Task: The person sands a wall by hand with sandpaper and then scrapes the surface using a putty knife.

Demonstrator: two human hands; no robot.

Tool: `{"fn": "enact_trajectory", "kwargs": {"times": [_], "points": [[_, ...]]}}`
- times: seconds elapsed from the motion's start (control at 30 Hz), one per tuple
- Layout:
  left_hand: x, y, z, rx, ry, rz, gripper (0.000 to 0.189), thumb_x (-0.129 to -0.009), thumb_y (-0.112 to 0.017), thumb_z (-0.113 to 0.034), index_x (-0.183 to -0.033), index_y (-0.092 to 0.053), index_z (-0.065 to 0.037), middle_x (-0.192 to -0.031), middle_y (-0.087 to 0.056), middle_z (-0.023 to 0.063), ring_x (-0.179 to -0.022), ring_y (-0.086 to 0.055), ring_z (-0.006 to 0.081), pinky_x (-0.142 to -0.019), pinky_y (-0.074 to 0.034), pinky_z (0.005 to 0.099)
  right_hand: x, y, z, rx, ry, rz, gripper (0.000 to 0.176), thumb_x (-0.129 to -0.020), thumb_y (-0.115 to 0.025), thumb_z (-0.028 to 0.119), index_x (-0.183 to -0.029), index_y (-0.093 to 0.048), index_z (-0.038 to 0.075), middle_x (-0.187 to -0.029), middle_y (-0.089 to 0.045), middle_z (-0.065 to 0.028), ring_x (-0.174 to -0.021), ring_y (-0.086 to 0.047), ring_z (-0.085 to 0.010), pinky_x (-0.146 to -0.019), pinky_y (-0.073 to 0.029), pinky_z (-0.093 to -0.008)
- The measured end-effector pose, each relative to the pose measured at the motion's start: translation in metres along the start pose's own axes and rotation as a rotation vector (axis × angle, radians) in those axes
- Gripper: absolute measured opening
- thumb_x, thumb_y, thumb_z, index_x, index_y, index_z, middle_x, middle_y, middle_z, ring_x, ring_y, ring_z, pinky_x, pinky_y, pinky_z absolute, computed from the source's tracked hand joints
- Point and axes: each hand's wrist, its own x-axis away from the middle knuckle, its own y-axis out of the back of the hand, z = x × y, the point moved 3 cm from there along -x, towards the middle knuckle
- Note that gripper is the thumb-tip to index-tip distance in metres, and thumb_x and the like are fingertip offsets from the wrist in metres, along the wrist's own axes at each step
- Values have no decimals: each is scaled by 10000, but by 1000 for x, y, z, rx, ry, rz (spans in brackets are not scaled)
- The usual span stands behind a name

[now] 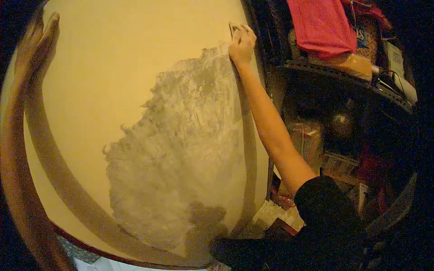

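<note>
A wide cream-coloured panel (99,77) lies before me, with a large ragged grey patch (176,149) where its surface looks bare and streaked. At the panel's upper right edge, my right hand (242,43) is closed around a thin flat piece (232,30), maybe a scraper. That piece is pressed against the surface just above the top of the grey patch; most of it is hidden by the fingers. My left hand (36,47) rests along the panel's upper left edge, with its fingers stretched out and nothing visible in it.
Right of the panel stands a dark metal shelf (348,79) with a pink-red cloth or bag (323,27) and packages. Below it are boxes and plastic-wrapped things (307,140) in shadow. A whitish crumpled heap (275,214) lies by the panel's lower right corner.
</note>
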Motion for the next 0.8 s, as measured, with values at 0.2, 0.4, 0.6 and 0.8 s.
{"fn": "enact_trajectory", "kwargs": {"times": [0.2,0.4,0.6,0.8], "points": [[4,-1,2,51,27,-51,630,-901,-457,-364,-1398,-244,-41,-1495,-140,305,-1361,-229,460,-1101,-269,547,15,-11,-11,97,266,164,407,-952,-427,215,-1301,-529,32,-1454,-396,-201,-1361,-340,-363,-1127,-258,-426],[5,2,5,109,84,-40,656,-858,-468,-356,-1405,-241,-72,-1464,-210,293,-1324,-293,481,-1068,-323,546,4,-44,-60,134,406,142,420,-968,-406,171,-1327,-458,-41,-1464,-384,-202,-1386,-311,-357,-1148,-232,-448],[4,-1,8,104,104,-67,677,-841,-480,-368,-1406,-239,-84,-1384,-297,273,-1253,-373,462,-1017,-365,552,18,7,78,-187,507,258,490,-944,-379,144,-1428,-401,70,-1513,-331,-152,-1410,-279,-326,-1148,-193,-485],[6,-1,9,49,96,-88,672,-841,-509,-357,-1393,-243,-81,-1332,-343,253,-1207,-410,446,-994,-381,545,-19,-8,26,-178,33,316,504,-971,-310,161,-1465,-331,62,-1513,-318,-171,-1409,-267,-344,-1168,-137,-456]]}}
